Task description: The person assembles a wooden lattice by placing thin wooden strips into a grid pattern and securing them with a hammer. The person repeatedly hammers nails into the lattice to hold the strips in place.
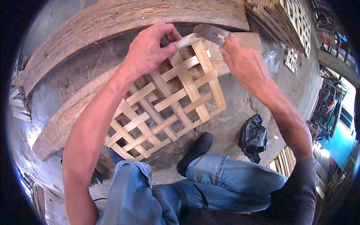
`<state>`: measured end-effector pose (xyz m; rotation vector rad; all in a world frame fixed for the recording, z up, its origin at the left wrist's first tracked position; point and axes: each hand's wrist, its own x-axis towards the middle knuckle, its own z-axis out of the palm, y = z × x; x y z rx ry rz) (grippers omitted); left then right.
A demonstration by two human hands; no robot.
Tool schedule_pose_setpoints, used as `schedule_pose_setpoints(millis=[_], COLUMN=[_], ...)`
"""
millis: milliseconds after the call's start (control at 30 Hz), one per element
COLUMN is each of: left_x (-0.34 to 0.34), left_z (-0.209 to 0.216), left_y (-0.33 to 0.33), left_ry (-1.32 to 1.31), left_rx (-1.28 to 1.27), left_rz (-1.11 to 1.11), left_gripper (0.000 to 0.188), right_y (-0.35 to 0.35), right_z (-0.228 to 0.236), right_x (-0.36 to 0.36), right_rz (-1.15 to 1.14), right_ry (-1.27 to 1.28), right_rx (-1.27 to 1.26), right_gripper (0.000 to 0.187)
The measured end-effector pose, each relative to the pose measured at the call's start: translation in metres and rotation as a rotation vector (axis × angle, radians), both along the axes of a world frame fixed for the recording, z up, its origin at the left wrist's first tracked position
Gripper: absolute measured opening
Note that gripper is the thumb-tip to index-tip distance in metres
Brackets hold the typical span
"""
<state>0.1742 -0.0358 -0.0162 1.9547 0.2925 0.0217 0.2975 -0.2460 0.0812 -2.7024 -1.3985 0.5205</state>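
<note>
A panel of flat pale strips, probably bamboo, woven into an open lattice [190,90], slants across the middle of the view above my legs. At its far edge, my left hand [150,48] is closed, pinching the end of a strip [188,40] between thumb and fingers. My right hand [245,63] grips the handle of a broad-bladed knife [213,34], only partly visible in the fist. The blade lies against or just over the far corner of the panel, beside that strip; whether it touches is unclear. A wooden plank [245,38] lies beneath this corner.
A long, thick wooden beam [123,17] curves across the far side. More lattice panels [296,18] are stacked at the far right, near a small woven piece [290,60]. A black plastic bag [254,138] sits right of my foot. Loose strips [283,163] lie at the lower right.
</note>
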Motion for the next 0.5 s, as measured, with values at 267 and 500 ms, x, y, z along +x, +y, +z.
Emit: schedule_pose_setpoints(millis=[267, 500], left_x=[0.001, 0.001], left_z=[-0.002, -0.001], left_y=[-0.001, -0.002], left_ry=[0.008, -0.034], left_rx=[0.083, 0.056], left_rz=[0.002, 0.0], left_gripper=[0.021, 0.021], right_y=[0.004, 0.009], right_z=[0.007, 0.008], right_x=[0.002, -0.001], right_rz=[-0.033, -0.071], right_ry=[0.033, 0.052], right_rx=[0.03, 0.012], right_gripper=[0.021, 0.022])
